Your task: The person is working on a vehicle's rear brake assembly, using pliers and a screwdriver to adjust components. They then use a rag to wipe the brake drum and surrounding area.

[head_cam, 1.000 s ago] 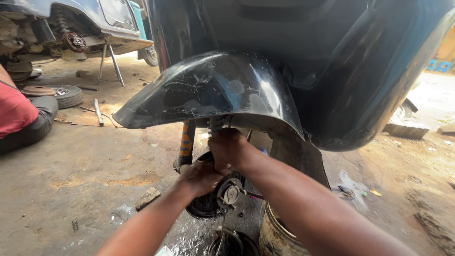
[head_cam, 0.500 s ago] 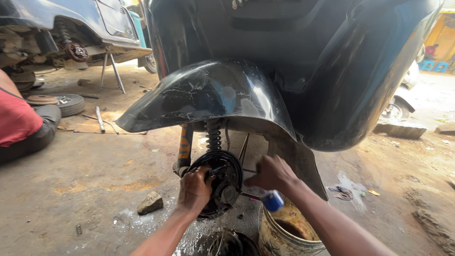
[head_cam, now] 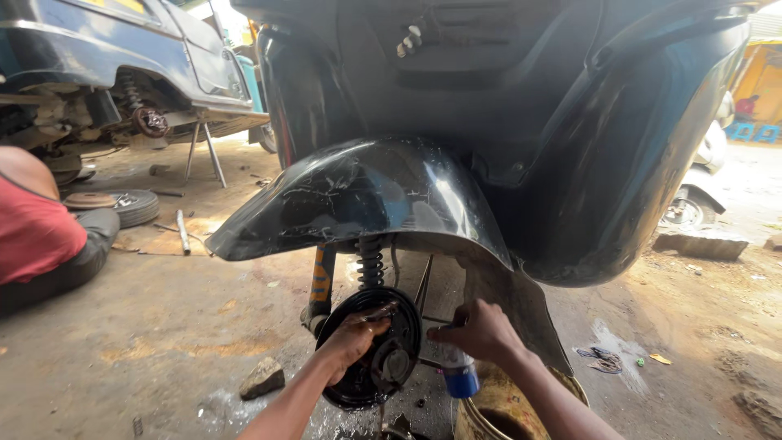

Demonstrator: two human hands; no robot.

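A person's left hand (head_cam: 352, 338) presses against the face of a round black brake plate (head_cam: 371, 350) beneath a black mudguard (head_cam: 366, 200) of a small dark vehicle, its fingers curled over the upper part of the plate. The right hand (head_cam: 481, 330), just beside the plate, has its fingers closed around a small bottle with a blue cap (head_cam: 459, 373), held cap down above a yellowish bucket (head_cam: 497, 407). A coil spring (head_cam: 371, 261) rises from the plate to the mudguard. On the dirt floor (head_cam: 163, 334) a stone (head_cam: 262, 377) lies near the plate; at far left sits another person in a red top (head_cam: 37, 228), with a tyre (head_cam: 130, 205) beyond.
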